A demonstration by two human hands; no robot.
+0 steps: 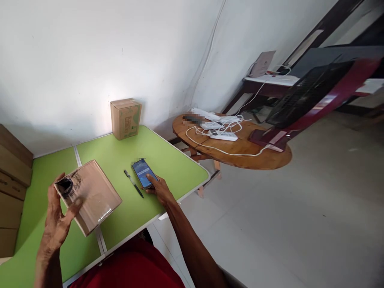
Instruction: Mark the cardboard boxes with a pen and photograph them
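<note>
My left hand [57, 218] grips the taped parcel [89, 196] by its near corner, tilted above the green table [180, 168]. It looks light, stiff, with slick tape, so I'd hold the edges. My right hand [160, 190] rests open, fingertips on the phone [144, 173].

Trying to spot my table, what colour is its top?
Bright green table top with a pale rim, clearest in the head view.

White plaster wall [75, 52] behind a green bench [126, 200]. Pale concrete floor [300, 220] to the right. Round wooden table [240, 154] strewn with white cables [222, 132]. Stacked cardboard cartons [12, 188] at far left. Soft daylight.
</note>
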